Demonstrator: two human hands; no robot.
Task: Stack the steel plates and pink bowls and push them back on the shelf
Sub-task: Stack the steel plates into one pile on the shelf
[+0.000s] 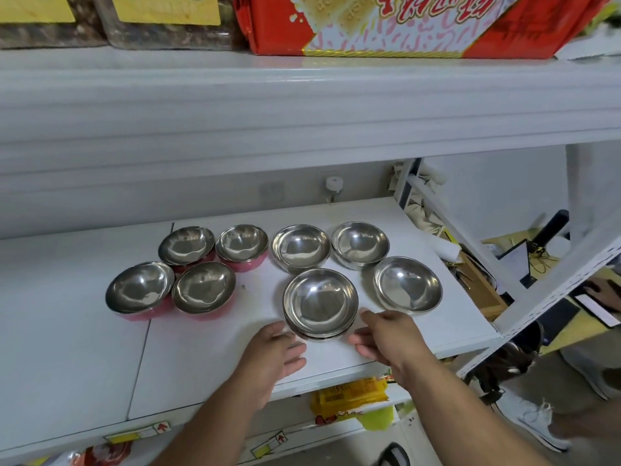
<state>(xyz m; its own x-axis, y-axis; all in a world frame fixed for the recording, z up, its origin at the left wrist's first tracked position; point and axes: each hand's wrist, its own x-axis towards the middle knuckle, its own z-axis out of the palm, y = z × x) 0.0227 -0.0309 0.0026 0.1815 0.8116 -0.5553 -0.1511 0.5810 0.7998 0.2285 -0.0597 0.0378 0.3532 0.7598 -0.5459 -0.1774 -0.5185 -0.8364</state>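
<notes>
Several steel plates lie on the white shelf (84,331). The nearest, a short stack of steel plates (320,302), sits near the front edge. Others lie at the back (300,247), the back right (360,243) and the right (407,284). Several pink bowls with steel insides stand to the left: front left (139,288), front (203,286), back left (186,244) and back (242,243). My left hand (274,353) is open just left of the near stack, fingertips at its rim. My right hand (386,334) is open at its right side.
An upper shelf board (302,105) overhangs the plates, with a red biscuit box (386,21) on it. A white post (537,280) slants at the right. Yellow packets (353,395) sit on the shelf below. Another person's shoe (534,422) and hand show at the right.
</notes>
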